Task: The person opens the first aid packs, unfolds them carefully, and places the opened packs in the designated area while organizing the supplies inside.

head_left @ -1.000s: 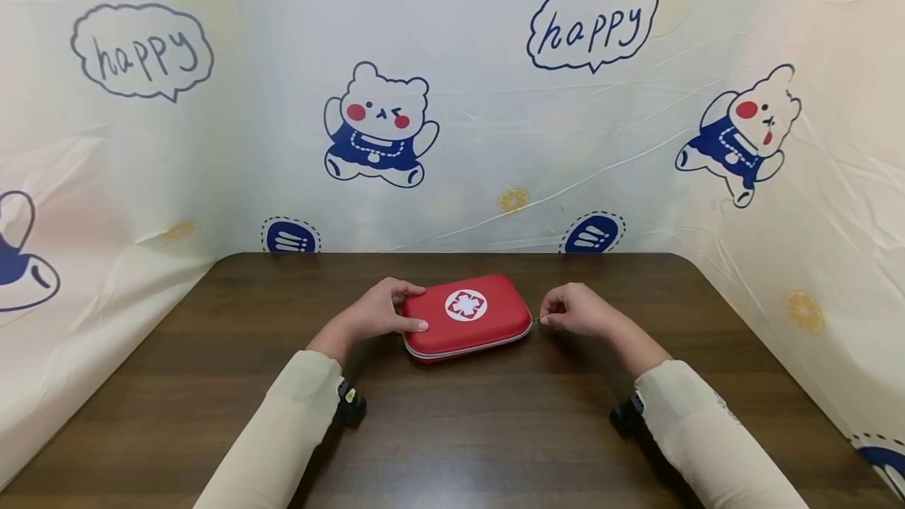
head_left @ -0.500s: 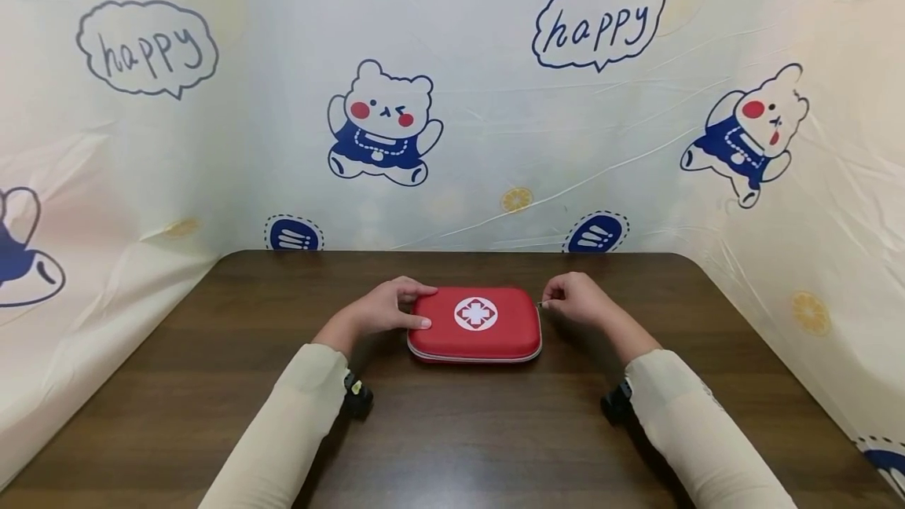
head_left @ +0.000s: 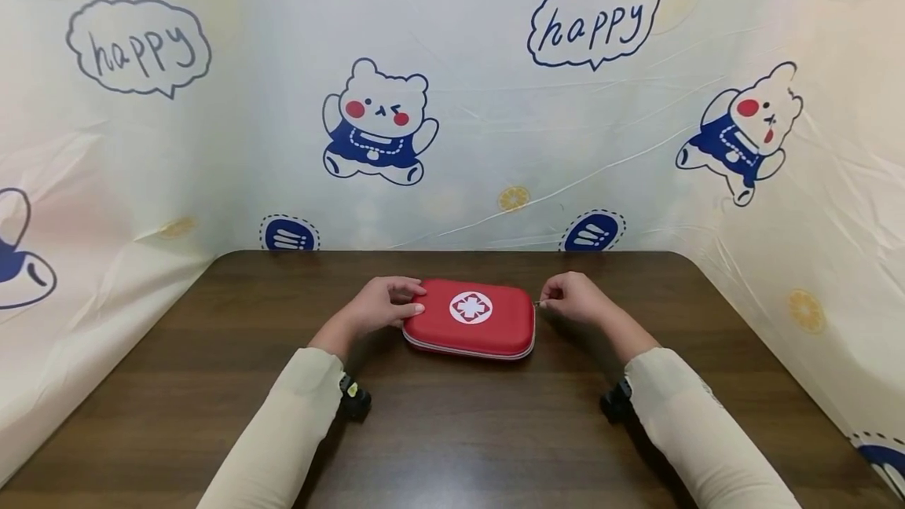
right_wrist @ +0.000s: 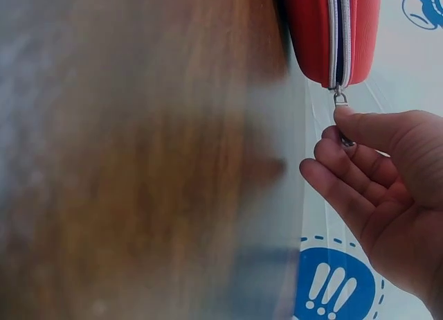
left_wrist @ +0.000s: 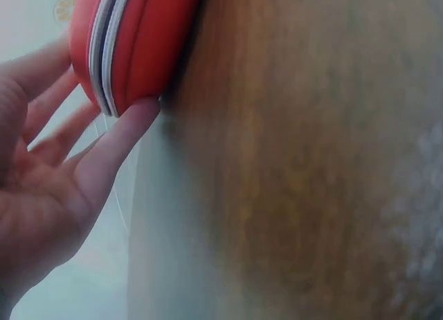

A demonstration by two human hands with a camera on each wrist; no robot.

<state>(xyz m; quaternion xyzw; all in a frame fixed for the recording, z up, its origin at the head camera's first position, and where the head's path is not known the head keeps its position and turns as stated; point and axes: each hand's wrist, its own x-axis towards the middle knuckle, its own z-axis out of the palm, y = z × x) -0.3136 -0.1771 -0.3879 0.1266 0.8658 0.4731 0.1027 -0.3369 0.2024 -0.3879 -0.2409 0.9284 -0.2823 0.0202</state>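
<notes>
A red first-aid case (head_left: 431, 328) with a white cross emblem lies flat on the brown table, slightly turned. My left hand (head_left: 375, 306) grips its left end, thumb on the near side and fingers at the far corner. At the case's right end, my right hand (head_left: 576, 298) pinches the metal zipper pull (right_wrist: 340, 98) between thumb and fingers. In the right wrist view the zipper (right_wrist: 332, 36) runs up the case's side, a dark strip showing between its pale edges. That same dark strip shows in the left wrist view. The case's inside is hidden.
The wooden table (head_left: 452, 430) has rounded far corners. A pale printed curtain (head_left: 481, 140) with bears and lettering surrounds it at the back and sides. Dark wrist cameras sit below both cuffs.
The case has turned so its right end lies nearer, after first shifting right and then back left. My right hand has moved slightly away from me with the zipper pull.
</notes>
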